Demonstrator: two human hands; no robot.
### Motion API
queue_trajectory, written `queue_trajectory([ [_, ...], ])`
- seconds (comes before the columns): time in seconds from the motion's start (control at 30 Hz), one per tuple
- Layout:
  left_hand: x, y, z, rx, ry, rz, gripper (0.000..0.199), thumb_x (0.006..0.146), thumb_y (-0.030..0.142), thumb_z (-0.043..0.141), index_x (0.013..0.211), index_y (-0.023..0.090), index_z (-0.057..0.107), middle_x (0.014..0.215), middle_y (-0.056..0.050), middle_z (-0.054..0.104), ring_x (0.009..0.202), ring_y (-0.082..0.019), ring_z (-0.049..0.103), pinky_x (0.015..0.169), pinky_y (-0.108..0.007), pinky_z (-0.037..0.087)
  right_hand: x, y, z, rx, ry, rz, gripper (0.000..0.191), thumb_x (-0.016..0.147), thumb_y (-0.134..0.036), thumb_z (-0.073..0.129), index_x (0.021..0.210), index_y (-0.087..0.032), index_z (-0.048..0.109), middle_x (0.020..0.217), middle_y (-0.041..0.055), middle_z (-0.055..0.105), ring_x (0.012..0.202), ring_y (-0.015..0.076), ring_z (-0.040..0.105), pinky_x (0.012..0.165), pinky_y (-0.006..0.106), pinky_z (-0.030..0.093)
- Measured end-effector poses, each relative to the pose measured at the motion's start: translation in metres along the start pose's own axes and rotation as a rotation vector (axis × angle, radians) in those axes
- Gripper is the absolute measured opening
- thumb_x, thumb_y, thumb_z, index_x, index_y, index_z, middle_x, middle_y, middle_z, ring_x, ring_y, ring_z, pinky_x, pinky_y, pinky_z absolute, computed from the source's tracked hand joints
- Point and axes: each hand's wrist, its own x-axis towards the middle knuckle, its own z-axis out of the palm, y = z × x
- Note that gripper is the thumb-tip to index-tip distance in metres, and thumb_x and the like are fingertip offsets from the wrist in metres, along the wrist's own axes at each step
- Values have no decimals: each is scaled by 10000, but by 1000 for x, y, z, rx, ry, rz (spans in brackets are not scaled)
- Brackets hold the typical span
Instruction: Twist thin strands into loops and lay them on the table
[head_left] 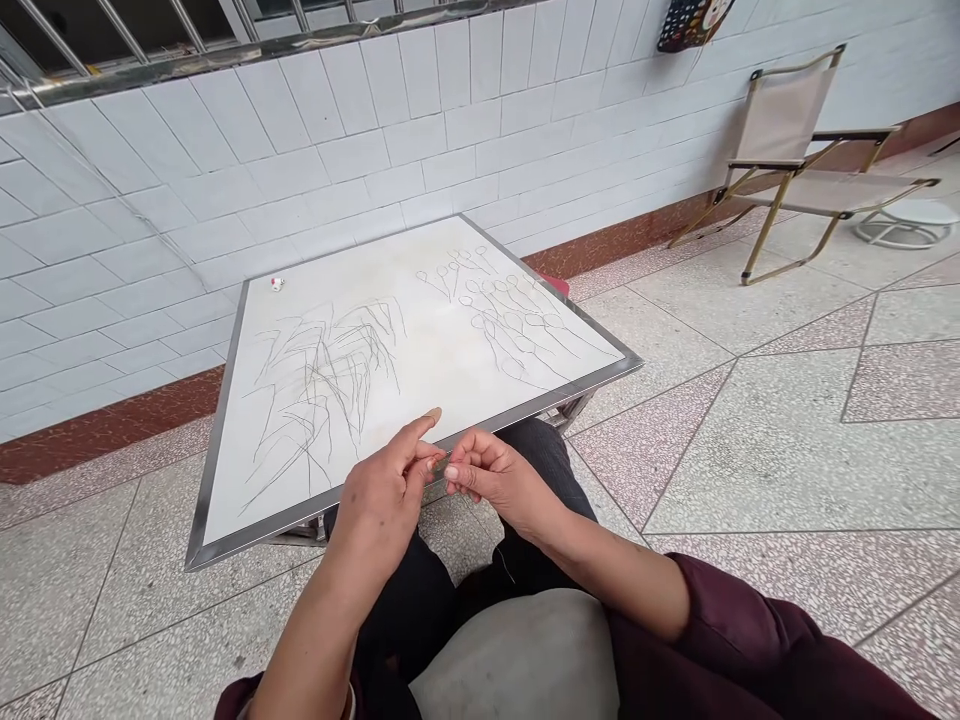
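My left hand [386, 480] and my right hand [491, 475] meet fingertip to fingertip over the near edge of a white table [442, 375] with a grey metal rim. Both pinch at something thin and tiny between them, too small to name. Dark wire-like pieces [322, 370] lie in a tangled pile on the table's left half. Several thin pieces with looped ends [517, 315] are spread on the right half. A small white and red object [277, 285] sits at the far left corner.
A white tiled wall [337, 150] with a barred window stands behind the table. At the right are a folding chair [787, 150] and a low round stool [907, 220]. A patterned bag [691, 24] hangs on the wall. My legs are under the table's near edge.
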Motion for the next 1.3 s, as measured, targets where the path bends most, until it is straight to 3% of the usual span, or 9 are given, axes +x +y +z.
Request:
queue_trajectory([
  [0.33,2,-6,0,39,-7,20,480,948,261,438,1421,333,483,1041,12,758,863,-174,704,842,-353,539,0,6,-1,65,-33,21,266,852,-461,681,852,-196,658,779,-10,657,678,113,539,594,238,366],
  [0.6,1,-12,17,286,78,64,467,956,215,406,1396,313,529,1001,1,755,851,-188,685,765,-315,515,3,15,1,73,8,-21,254,809,-421,733,764,-190,636,693,-37,619,696,122,564,710,275,446],
  [0.8,1,-12,20,205,104,49,464,937,215,420,1373,310,547,949,19,744,766,-157,662,745,-290,519,2,21,2,19,26,-34,265,809,-435,724,763,-193,629,725,-30,641,738,130,594,764,295,480],
  [1.0,5,-11,16,1,82,-39,444,908,261,499,1344,301,573,884,21,755,822,-174,680,811,-320,521,3,24,2,57,46,1,237,814,-404,729,768,-188,642,715,-35,643,690,115,560,698,259,436],
  [1.13,4,-15,14,-98,84,-36,439,902,262,528,1337,299,577,863,21,744,826,-165,675,834,-321,512,2,21,0,164,-34,105,232,844,-412,709,808,-186,674,736,-25,641,656,94,506,593,221,342],
  [1.3,1,-18,11,-156,68,-40,447,894,251,536,1335,309,579,878,18,743,852,-172,677,865,-338,502,1,12,0,313,-103,279,211,802,-382,760,800,-186,682,751,-11,623,686,97,518,565,208,310],
])
